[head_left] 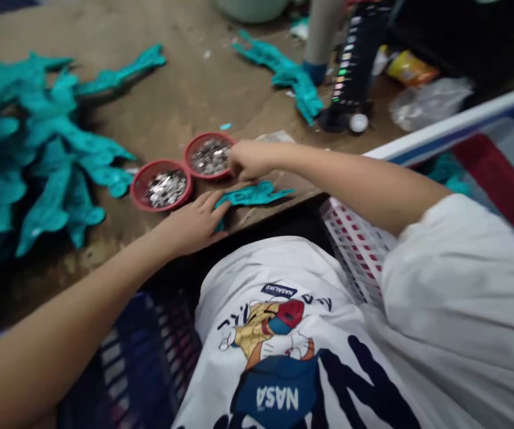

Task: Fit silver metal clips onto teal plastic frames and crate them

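My left hand (201, 219) rests at the table's front edge with its fingers over the left end of a flat teal piece (257, 193). A bit of that piece shows between forefinger and thumb. The piece has rounded and pointed ends; its material is unclear. My right hand (251, 159) is curled at the right side of a red bowl (209, 136) with small shiny metal parts (209, 156) in it. Its fingertips are partly hidden, so what they pinch cannot be seen. A second red bowl (137, 193) of similar metal parts stands just beyond my left hand.
A heap of teal pieces (46, 143) covers the table's left side. Another teal piece (283, 68) lies farther back, beside a grey post (323, 36) and a black device (355, 59). A clear plastic bag (433, 104) lies at right. A white basket (357, 244) stands below the edge.
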Action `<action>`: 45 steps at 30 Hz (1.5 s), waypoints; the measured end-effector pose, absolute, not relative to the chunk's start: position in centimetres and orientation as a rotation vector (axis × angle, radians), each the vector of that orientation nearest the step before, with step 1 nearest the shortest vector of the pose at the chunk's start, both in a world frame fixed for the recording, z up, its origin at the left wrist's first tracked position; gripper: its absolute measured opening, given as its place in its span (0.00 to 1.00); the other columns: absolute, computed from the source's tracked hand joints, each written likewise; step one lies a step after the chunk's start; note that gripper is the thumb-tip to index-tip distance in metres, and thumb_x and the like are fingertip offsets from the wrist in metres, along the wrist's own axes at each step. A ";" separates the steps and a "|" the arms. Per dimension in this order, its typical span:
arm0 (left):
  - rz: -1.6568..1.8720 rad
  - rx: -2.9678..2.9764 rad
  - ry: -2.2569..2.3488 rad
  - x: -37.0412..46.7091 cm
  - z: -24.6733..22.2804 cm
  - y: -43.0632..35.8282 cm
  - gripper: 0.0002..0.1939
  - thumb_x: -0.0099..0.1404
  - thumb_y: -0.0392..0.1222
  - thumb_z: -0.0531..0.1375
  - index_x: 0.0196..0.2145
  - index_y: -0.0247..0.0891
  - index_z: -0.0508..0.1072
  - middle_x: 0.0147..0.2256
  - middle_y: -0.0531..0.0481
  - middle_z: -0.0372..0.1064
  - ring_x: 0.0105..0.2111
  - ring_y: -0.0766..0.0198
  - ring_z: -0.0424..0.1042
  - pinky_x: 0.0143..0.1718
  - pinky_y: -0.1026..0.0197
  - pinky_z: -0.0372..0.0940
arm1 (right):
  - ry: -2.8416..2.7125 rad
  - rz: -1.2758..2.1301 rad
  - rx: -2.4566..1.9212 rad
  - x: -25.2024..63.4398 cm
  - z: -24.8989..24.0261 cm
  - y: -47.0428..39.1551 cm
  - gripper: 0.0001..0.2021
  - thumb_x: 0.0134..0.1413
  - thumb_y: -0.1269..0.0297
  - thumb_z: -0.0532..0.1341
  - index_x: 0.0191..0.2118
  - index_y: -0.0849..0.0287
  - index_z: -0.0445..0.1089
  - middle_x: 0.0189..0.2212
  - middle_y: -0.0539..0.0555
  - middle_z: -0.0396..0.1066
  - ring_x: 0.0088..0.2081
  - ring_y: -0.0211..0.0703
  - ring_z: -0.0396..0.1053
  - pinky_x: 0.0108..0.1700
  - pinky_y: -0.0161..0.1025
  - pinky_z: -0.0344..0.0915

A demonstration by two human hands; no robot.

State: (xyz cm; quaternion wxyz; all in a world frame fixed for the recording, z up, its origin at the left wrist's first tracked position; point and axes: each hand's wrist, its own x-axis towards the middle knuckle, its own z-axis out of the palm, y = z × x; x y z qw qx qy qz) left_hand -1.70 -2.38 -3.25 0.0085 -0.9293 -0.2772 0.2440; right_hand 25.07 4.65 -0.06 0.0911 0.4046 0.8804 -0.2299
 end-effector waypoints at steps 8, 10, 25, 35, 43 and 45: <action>0.863 -3.024 -0.956 -0.5 -3.0 -2.0 0.47 0.91 0.51 0.66 0.94 0.26 0.58 0.94 0.23 0.47 0.93 0.31 0.57 0.91 0.39 0.64 | 2.294 -1.235 1.572 26.3 -4.3 4.6 0.11 0.80 0.58 0.82 0.56 0.59 0.94 0.39 0.57 0.90 0.44 0.54 0.91 0.55 0.49 0.90; 0.857 -3.022 -0.969 -0.4 -2.8 -2.3 0.47 0.91 0.50 0.65 0.94 0.26 0.57 0.94 0.23 0.47 0.93 0.30 0.57 0.90 0.38 0.66 | 2.258 -1.282 1.612 25.8 -4.5 4.4 0.10 0.77 0.58 0.85 0.52 0.58 0.94 0.38 0.56 0.89 0.44 0.54 0.91 0.54 0.49 0.91; 0.789 -3.079 -1.013 -0.8 -3.8 -1.8 0.48 0.89 0.50 0.66 0.95 0.32 0.57 0.95 0.27 0.46 0.93 0.29 0.55 0.89 0.38 0.66 | 2.295 -1.179 1.693 25.8 -6.0 4.3 0.12 0.81 0.52 0.84 0.52 0.55 0.96 0.44 0.61 0.91 0.49 0.58 0.93 0.56 0.53 0.93; 0.639 -3.206 -0.993 -0.9 -3.4 -1.3 0.39 0.88 0.52 0.64 0.86 0.28 0.71 0.91 0.24 0.58 0.89 0.27 0.61 0.85 0.34 0.70 | 2.339 -1.012 1.588 24.2 -3.4 2.9 0.15 0.82 0.78 0.69 0.58 0.60 0.96 0.47 0.61 0.93 0.52 0.57 0.93 0.62 0.48 0.88; 0.330 -2.713 -1.774 -5.6 -2.1 6.0 0.21 0.91 0.49 0.58 0.62 0.36 0.87 0.55 0.43 0.87 0.59 0.49 0.80 0.60 0.44 0.75 | 2.436 -0.563 1.472 22.5 -1.2 0.6 0.19 0.81 0.79 0.65 0.64 0.72 0.93 0.60 0.72 0.92 0.64 0.66 0.90 0.66 0.46 0.80; 0.526 -2.637 -1.886 -6.8 -2.9 7.2 0.15 0.87 0.51 0.66 0.53 0.38 0.89 0.44 0.47 0.84 0.55 0.51 0.79 0.53 0.47 0.74 | 2.430 -0.547 1.442 22.5 -1.0 0.5 0.20 0.81 0.79 0.64 0.64 0.72 0.93 0.60 0.72 0.92 0.64 0.65 0.89 0.64 0.44 0.79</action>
